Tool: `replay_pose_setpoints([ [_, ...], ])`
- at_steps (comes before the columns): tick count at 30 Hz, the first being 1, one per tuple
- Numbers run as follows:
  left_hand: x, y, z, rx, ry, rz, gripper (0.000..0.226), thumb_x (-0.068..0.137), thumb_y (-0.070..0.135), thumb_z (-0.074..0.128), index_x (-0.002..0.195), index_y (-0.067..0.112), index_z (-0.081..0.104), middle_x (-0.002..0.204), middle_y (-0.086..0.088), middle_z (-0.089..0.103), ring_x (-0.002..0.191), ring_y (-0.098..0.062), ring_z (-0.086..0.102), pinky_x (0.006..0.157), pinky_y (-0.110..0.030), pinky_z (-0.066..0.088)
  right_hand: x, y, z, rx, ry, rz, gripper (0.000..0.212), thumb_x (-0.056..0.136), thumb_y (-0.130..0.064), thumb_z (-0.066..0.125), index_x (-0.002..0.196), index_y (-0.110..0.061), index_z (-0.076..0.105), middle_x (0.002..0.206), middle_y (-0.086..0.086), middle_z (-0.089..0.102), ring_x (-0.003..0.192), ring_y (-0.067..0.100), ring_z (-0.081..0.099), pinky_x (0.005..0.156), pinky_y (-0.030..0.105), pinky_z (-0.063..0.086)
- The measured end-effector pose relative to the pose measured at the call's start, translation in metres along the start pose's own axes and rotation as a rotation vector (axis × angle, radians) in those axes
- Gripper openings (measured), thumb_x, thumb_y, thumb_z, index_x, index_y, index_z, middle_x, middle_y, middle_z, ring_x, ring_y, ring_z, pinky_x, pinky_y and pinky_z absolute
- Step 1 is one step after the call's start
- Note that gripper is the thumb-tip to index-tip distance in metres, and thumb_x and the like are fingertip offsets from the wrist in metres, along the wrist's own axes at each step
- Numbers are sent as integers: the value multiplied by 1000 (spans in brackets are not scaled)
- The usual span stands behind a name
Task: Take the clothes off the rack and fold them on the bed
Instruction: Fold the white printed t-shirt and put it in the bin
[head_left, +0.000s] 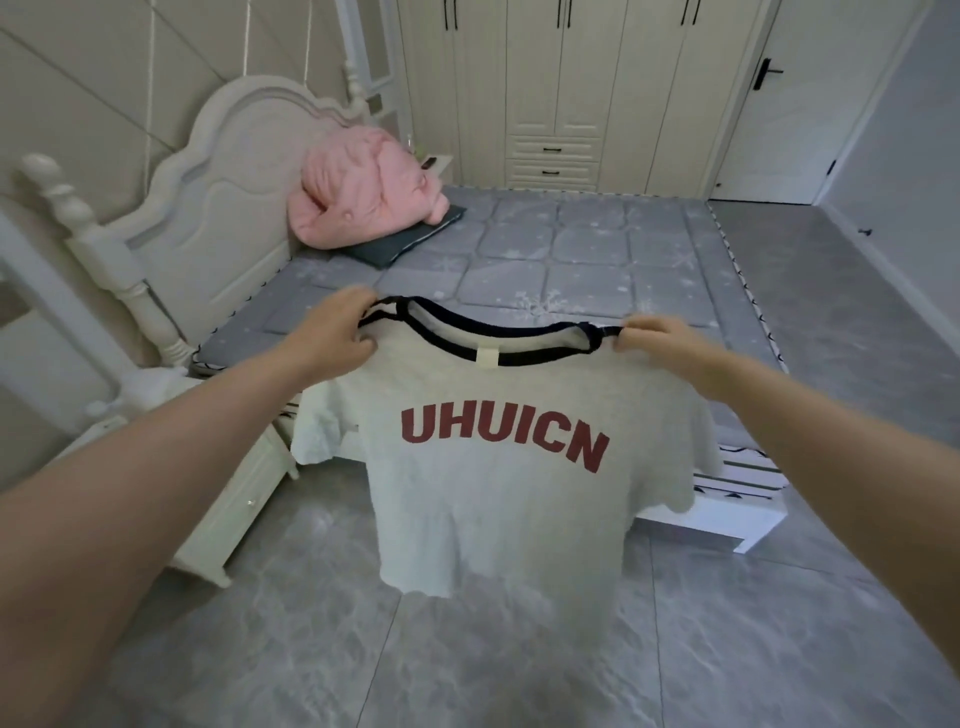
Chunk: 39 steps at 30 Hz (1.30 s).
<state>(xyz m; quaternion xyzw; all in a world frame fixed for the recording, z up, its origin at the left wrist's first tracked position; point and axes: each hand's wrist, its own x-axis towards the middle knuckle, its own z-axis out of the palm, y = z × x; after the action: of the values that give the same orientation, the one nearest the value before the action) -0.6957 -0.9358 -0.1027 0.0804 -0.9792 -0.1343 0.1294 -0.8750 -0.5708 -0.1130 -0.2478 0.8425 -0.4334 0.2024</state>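
The shirt (498, 467) hangs in the air between the two hands, held up by its shoulders, with the dark-trimmed collar stretched level from left to right and the body dropping straight down toward the floor (519, 649). Its long axis is therefore upright, while the line between the grips runs across the scene. The red lettering faces the camera.

The left hand (337, 338) has its fingers curled round the left end of the collar and shoulder seam; the right hand (660, 343) pinches the right end in the same way, though it is somewhat blurred. Both sit at much the same height and distance, so neither is clearly nearer to the cloth.

The bed (597, 249) lies beyond the shirt, on its far side, and the hem hangs over the floor short of the near edge of the mattress. By my judgement the coming move turns on this: the shirt must travel forward and be laid down flat, swinging its upright axis onto the quilted cover.

A pink bundle (363, 187) rests on a dark pillow (405, 241) at the far left by the headboard (223, 208), well apart from the landing area.
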Motion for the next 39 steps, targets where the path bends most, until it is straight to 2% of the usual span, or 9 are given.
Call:
replay_pose_setpoints([
  [4,30,-22,10,-5,-2,-14,14,83,-3,54,91,8,51,94,-11,52,91,-27,50,75,-37,36,44,-4,-7,-21,-32,37,20,91,-39,68,85,-22,77,90,0,70,94,22,60,88,37,44],
  [8,58,-47,14,-14,20,-81,22,84,0,59,80,15,44,83,-3,47,82,-23,45,67,-31,25,80,-11,-4,-2,0,15,10,86,-33,77,91,-26,81,98,9,75,93,19,65,94,39,50],
  [12,100,-79,12,28,2,-90,27,80,6,70,69,19,48,68,1,51,75,-29,55,62,-33,27,126,-14,2,-99,99,21,12,90,-28,75,93,-17,79,72,4,60,66,11,50,61,23,41],
  [16,148,-118,13,115,-39,-36,5,87,12,70,86,7,68,84,-15,68,87,-32,63,66,-32,30,174,-18,8,-381,137,45,33,98,-39,61,91,-9,73,65,5,49,59,18,42,57,31,29],
  [24,216,-166,42,198,-182,-65,19,95,17,57,103,8,72,98,-22,67,96,-38,61,76,-38,46,235,-23,22,-664,180,136,34,105,-28,46,84,-5,59,72,11,54,69,27,47,55,35,28],
  [29,245,-182,70,64,-180,-192,25,100,27,51,117,20,67,111,-13,69,105,-37,61,84,-40,51,271,4,23,-688,171,172,29,105,-18,42,104,0,65,103,23,64,91,35,57,69,34,34],
  [31,259,-179,82,-102,-218,-267,22,101,22,46,113,19,65,94,-10,75,91,-33,70,80,-37,53,291,17,21,-701,215,198,29,105,-22,44,107,-3,67,110,22,62,99,36,57,75,35,39],
  [34,286,-174,102,-400,-307,-469,23,103,19,36,113,24,56,69,0,75,60,-24,73,55,-29,51,317,31,19,-730,314,300,21,103,-33,49,94,-22,65,109,12,50,104,35,52,88,39,44],
  [39,337,-167,137,-692,-289,-679,36,107,18,25,138,18,42,99,-17,74,62,-28,74,41,-25,51,371,62,10,-503,323,441,27,103,-34,48,88,-14,61,106,19,65,88,32,64,73,35,48],
])
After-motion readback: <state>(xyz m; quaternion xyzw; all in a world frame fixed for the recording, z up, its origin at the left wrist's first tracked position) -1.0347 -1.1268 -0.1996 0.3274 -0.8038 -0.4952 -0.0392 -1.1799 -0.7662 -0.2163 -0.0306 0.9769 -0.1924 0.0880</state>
